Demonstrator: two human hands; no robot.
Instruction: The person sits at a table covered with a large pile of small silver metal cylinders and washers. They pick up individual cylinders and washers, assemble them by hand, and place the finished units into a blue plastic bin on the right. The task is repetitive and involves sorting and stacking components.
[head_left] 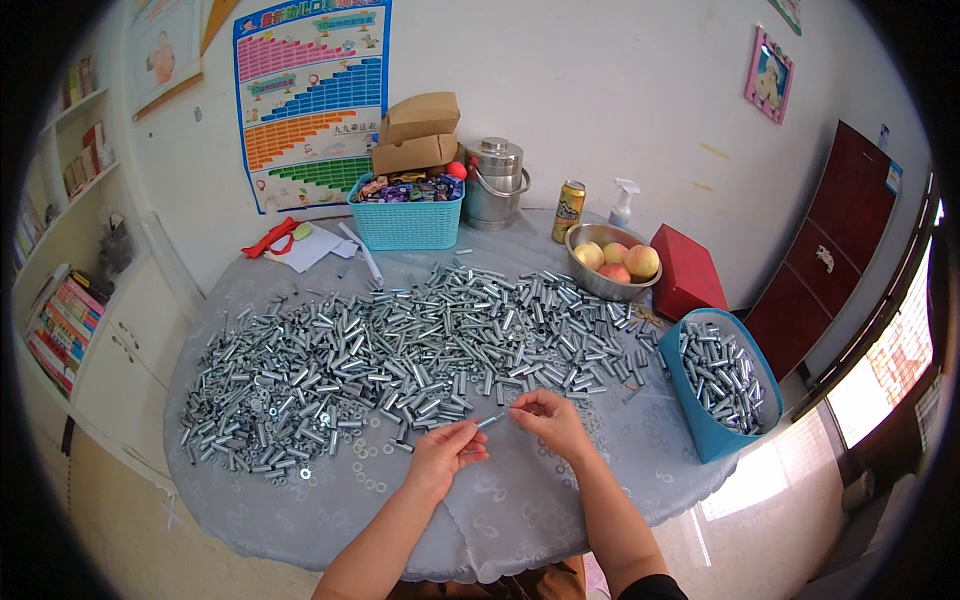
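Over the near part of the table, my left hand [447, 458] is closed, thumb and fingers pinching one end of a slim silver metal bolt [490, 421]. The bolt points up and to the right, toward my right hand [550, 422]. That hand's thumb and forefinger are pinched together at the bolt's far end; what sits between them is too small to make out. Just beyond both hands spreads a wide heap of silver metal sleeves and bolts [440, 335]. Loose washers [305, 473] lie along the heap's near left edge.
A blue bin [705, 430] of metal sleeves stands at the right edge of the grey tablecloth [400, 530]. Toward the back are a turquoise basket [405, 228], a steel pot [494, 190], a can [568, 212], a spray bottle [623, 203], a fruit bowl [608, 288] and a red box [688, 272].
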